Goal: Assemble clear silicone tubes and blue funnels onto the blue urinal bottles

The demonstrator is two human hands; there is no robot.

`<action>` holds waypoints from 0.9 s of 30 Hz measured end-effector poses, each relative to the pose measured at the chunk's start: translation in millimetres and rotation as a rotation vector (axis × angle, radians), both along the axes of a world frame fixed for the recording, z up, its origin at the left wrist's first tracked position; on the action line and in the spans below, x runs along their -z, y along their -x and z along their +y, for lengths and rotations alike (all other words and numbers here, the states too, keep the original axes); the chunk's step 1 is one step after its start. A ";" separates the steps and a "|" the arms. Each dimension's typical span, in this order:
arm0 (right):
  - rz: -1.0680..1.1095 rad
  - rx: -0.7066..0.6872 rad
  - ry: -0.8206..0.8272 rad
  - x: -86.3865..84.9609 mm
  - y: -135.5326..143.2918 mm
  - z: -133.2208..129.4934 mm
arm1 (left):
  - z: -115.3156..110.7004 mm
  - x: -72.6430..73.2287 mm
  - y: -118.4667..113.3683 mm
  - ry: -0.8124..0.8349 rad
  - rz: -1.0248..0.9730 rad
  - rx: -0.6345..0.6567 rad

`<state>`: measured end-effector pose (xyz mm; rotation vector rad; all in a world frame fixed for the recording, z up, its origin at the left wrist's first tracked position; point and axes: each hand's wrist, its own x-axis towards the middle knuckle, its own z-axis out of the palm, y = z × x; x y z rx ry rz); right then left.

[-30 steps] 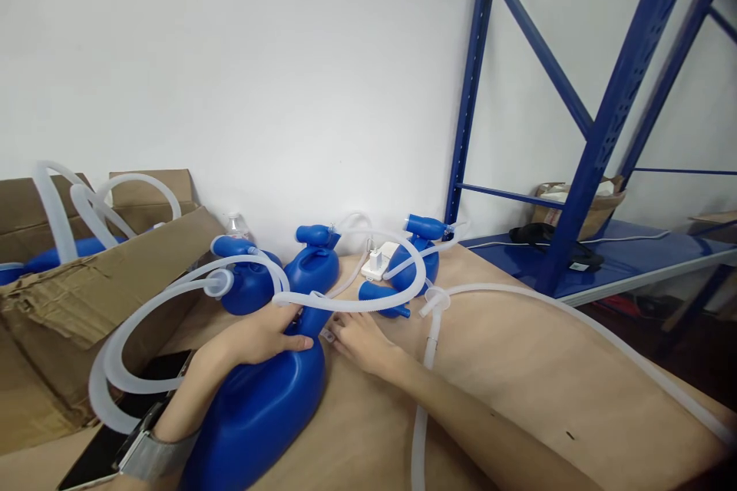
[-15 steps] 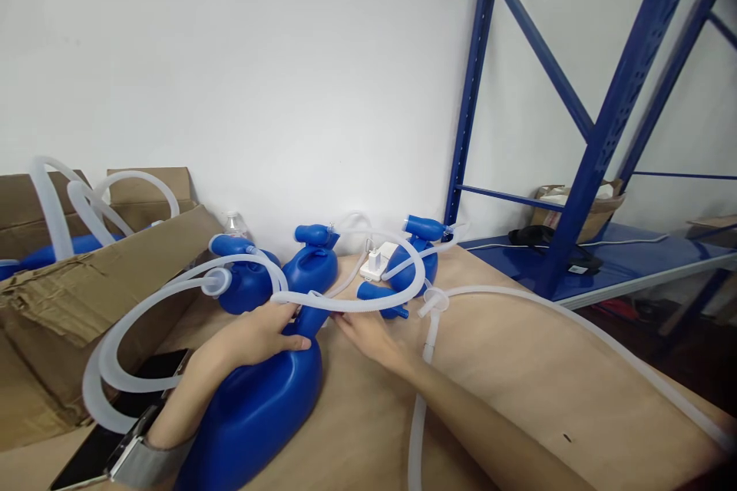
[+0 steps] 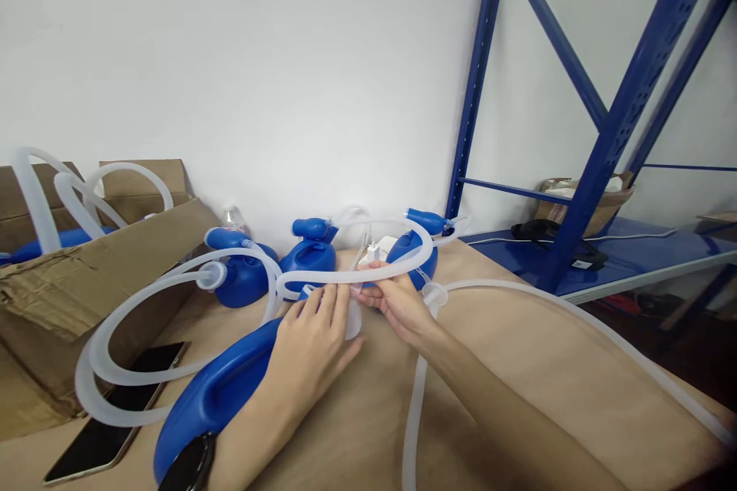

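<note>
A blue urinal bottle [image 3: 222, 376] lies on its side on the table, its handle turned upward. My left hand [image 3: 311, 345] is laid over the bottle's neck, fingers curved round it and thumb sticking out to the right. Under those fingers shows a translucent round piece [image 3: 353, 321]. My right hand [image 3: 400, 305] pinches a small translucent fitting [image 3: 356, 289] at the neck end, mostly covered by the fingers. A looped white corrugated tube [image 3: 339, 276] passes across just above both hands' fingertips.
More blue bottles [image 3: 308, 259] with tubes stand along the wall. An open cardboard box [image 3: 109, 276] and a phone [image 3: 115, 414] are at the left. Another white tube [image 3: 564, 314] with a round flange [image 3: 435, 294] lies at the right. Blue shelving [image 3: 599, 169] rises beyond.
My left hand has moved forward and right to the neck end, and the bottle has rolled handle up. My right hand has risen slightly to the right, its fingers now pinched.
</note>
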<state>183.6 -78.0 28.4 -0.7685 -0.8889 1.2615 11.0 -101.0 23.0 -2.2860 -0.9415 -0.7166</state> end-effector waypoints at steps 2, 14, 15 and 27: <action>0.011 0.026 0.012 4.2 5.5 -9.6 | -0.2 3.5 -1.7 -0.066 0.020 -0.020; -1.715 0.408 -0.294 79.2 -59.4 27.7 | 11.5 -25.2 18.7 0.550 -0.159 0.027; -1.792 0.389 -0.266 83.2 -61.7 29.3 | 13.1 -26.5 21.0 0.596 -0.210 0.058; -0.340 -0.304 -0.099 53.0 -72.3 4.3 | 13.1 -38.5 24.0 0.897 -0.432 0.340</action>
